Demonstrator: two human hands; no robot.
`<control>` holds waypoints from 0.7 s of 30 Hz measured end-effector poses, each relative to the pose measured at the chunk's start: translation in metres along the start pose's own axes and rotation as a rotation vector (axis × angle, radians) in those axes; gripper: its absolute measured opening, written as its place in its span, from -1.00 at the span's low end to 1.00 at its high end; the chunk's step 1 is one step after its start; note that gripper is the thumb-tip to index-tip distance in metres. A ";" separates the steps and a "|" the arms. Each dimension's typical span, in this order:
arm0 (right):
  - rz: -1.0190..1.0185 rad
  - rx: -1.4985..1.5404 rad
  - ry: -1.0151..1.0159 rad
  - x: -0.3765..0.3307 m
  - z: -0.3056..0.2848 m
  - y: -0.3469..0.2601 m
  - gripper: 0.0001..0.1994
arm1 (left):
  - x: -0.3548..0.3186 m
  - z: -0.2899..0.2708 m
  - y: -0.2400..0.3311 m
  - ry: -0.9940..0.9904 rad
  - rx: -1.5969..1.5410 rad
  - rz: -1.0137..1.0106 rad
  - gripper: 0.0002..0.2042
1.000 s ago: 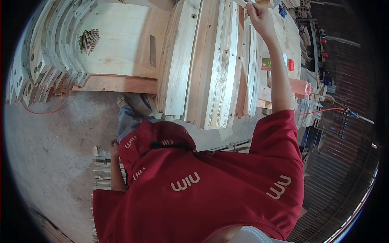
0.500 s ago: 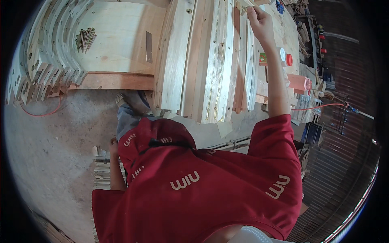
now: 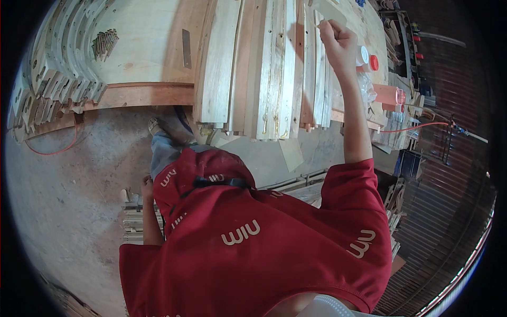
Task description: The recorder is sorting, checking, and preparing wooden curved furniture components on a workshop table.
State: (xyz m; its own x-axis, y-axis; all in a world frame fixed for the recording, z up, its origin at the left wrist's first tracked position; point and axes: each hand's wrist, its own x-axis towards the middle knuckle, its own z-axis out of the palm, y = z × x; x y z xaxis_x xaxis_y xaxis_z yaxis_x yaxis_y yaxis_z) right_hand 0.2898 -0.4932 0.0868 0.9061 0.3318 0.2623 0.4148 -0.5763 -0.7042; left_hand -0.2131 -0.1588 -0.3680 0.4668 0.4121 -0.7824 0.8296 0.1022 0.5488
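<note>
Fingers (image 3: 328, 33): right hand (image 3: 340, 48), curled, pinching a small thin thing (image 3: 318, 26)
Right arm (image 3: 356, 119): stretched forward
Left hand (image 3: 147, 187): hanging low, finger state I cannot tell
Wooden boards (image 3: 245, 74): on workbench (image 3: 145, 50), side by side

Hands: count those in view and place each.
2: the right hand near the right side of the wooden strips, the left hand low beside the red shirt.

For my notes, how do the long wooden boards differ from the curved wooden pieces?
The long wooden boards run straight; the curved wooden pieces bow. Yellow streaks line some boards; none show on the curved pieces. The boards lie near the right hand; the curved pieces lie beside the heap of screws. Both are pale wood with holes.
</note>
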 end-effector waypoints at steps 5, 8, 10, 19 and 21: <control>0.043 -0.011 0.015 -0.033 0.001 -0.016 -0.72 | -0.007 0.004 0.003 0.036 0.048 0.000 -0.70; 0.078 0.018 0.024 -0.049 -0.001 -0.021 -0.74 | -0.006 0.004 -0.005 0.003 0.010 -0.013 -0.69; 0.058 -0.051 0.025 -0.059 -0.004 -0.024 -0.75 | -0.014 0.006 0.008 -0.014 -0.003 0.019 -0.68; 0.052 0.009 -0.033 -0.098 0.001 -0.046 -0.75 | -0.013 0.006 -0.013 -0.022 -0.030 0.017 -0.68; 0.077 0.021 -0.061 -0.105 0.001 -0.048 -0.75 | -0.011 0.006 -0.017 -0.026 -0.035 0.001 -0.69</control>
State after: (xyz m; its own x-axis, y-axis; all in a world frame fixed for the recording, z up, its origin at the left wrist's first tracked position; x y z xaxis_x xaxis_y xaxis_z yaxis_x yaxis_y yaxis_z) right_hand 0.1747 -0.4999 0.0921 0.9284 0.3324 0.1663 0.3415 -0.5862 -0.7347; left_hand -0.2305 -0.1704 -0.3703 0.4760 0.3884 -0.7890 0.8183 0.1332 0.5592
